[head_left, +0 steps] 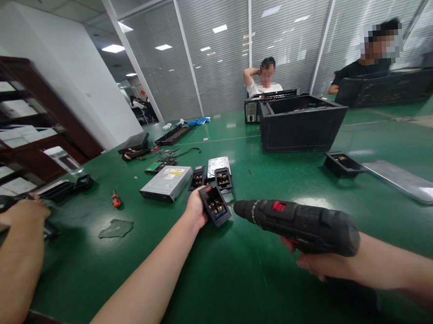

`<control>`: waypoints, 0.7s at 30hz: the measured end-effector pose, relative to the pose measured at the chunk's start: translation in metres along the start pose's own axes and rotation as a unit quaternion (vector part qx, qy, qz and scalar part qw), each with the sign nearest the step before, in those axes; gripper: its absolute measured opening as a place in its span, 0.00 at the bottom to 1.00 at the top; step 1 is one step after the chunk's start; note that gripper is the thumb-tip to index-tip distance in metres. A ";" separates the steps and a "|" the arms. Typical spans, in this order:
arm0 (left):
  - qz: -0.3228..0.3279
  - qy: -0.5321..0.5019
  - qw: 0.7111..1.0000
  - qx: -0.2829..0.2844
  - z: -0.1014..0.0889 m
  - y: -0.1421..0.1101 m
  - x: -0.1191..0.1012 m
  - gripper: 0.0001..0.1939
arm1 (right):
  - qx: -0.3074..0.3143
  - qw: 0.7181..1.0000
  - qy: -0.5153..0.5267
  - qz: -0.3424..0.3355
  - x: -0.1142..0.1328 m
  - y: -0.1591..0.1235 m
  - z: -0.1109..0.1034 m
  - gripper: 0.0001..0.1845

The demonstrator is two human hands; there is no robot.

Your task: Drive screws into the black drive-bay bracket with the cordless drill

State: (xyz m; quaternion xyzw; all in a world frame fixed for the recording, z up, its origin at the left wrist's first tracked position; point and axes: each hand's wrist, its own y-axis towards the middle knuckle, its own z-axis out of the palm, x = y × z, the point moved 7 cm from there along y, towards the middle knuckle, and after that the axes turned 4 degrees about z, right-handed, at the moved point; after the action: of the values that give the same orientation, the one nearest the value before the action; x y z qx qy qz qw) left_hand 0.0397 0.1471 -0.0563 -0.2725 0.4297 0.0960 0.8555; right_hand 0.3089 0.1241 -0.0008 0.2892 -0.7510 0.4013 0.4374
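My left hand (pixel 196 208) grips a small black plastic box (pixel 215 206) by its left side, tilted so its open face shows several brass-coloured screws or terminals inside. My right hand (pixel 314 261) is wrapped round the handle of a black cordless drill (pixel 297 223) with a red switch. The drill's bit points left into the box's open face; whether it touches a screw I cannot tell. Just behind the held box lie two similar black boxes (pixel 223 178) and a silver hard drive (pixel 218 166). To their left rests a grey optical drive (pixel 166 183).
A small orange screwdriver (pixel 116 199) and a dark flat scrap (pixel 116 228) lie left on the green table (pixel 246 292). A black computer case (pixel 298 127) stands behind. Right are another black box (pixel 343 165) and a metal panel (pixel 408 181). A co-worker's arm (pixel 19 257) reaches in at left; two people sit opposite.
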 end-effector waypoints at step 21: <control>0.002 -0.004 1.000 0.010 0.000 0.001 0.000 0.09 | 0.002 1.000 -0.016 -0.006 -0.001 0.001 0.001 0.12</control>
State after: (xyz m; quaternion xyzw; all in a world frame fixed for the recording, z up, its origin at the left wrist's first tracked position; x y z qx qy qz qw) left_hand 0.0394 0.1480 -0.0562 -0.2625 0.4279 0.0939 0.8597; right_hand 0.3081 0.1241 -0.0025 0.3010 -0.7553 0.3959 0.4269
